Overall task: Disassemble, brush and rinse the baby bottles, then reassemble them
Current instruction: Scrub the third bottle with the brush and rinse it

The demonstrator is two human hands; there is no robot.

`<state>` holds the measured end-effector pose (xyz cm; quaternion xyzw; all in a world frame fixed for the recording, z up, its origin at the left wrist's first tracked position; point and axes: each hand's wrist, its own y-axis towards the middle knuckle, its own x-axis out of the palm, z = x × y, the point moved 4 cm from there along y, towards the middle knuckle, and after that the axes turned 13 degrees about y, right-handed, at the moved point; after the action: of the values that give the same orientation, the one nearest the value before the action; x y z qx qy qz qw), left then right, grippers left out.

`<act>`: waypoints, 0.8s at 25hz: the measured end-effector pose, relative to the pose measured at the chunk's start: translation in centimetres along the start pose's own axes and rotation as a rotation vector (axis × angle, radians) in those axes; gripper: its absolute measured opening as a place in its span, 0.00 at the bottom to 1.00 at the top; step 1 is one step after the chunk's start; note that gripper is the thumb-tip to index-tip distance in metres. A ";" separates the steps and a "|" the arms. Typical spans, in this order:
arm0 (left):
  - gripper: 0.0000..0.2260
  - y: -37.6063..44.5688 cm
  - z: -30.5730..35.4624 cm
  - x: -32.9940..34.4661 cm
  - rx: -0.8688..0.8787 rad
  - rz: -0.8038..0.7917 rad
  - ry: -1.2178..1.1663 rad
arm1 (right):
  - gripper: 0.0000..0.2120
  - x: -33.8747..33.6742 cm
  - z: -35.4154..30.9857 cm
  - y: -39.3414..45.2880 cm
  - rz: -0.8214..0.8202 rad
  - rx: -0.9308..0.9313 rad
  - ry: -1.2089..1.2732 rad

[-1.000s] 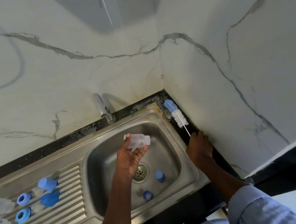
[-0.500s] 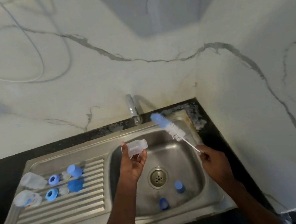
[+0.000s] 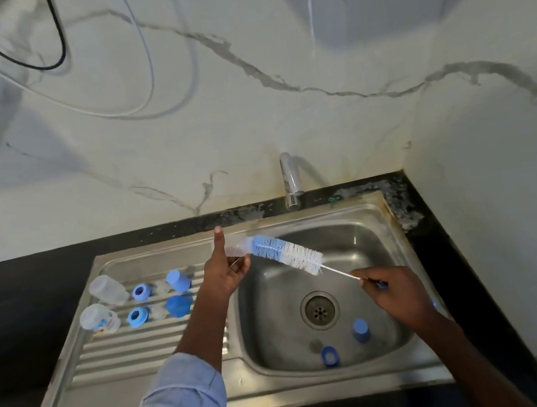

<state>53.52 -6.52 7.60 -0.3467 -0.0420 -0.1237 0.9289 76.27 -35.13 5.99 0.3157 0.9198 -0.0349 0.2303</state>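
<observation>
I see my left hand gripping a clear bottle on its side, at the basin's left rim, mouth facing right, thumb raised. My right hand pinches the thin handle of the bottle brush, whose blue tip sits right at the bottle's mouth; whether it has entered yet I cannot tell.

The bottle looks like thin plastic, so I judge it light, fairly stiff, and slick if wet. I would hold it round the body, well behind the mouth, as the left hand does. The brush has soft bristles on a slim stem that I expect to flex, so I would grip the handle firmly and push straight in.

The sink is stainless steel with a ribbed draining board on the left. On that board lie 2 more clear bottles, 2 blue rings and 2 blue caps, with what look like clear teats between them. In the basin, near the drain, sit 1 blue cap and 1 blue ring. A tap stands behind the basin. The counter is dark, and the marbled white walls meet in a corner at right. Cables hang at upper left.
</observation>
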 end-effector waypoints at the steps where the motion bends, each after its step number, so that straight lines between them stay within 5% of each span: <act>1: 0.35 0.1 0.2 -0.1 0.012 0.007 0.049 | 0.17 0.3 -0.2 0.1 -0.022 -0.002 -0.009; 8: 0.26 -0.8 -0.5 3.3 0.103 -0.132 0.205 | 0.14 1.6 -2.0 1.2 0.008 0.017 -0.093; 13: 0.24 -0.9 -0.7 4.2 0.033 -0.272 -0.129 | 0.11 0.8 -1.7 0.9 0.069 0.010 -0.071; 20: 0.22 -0.7 -0.7 4.3 0.009 -0.152 -0.262 | 0.16 0.1 -3.1 1.5 0.076 -0.155 -0.186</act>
<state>57.50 -8.33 8.21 -0.3513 -0.1896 -0.1470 0.9050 75.89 -33.24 8.81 0.3271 0.8817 0.0162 0.3396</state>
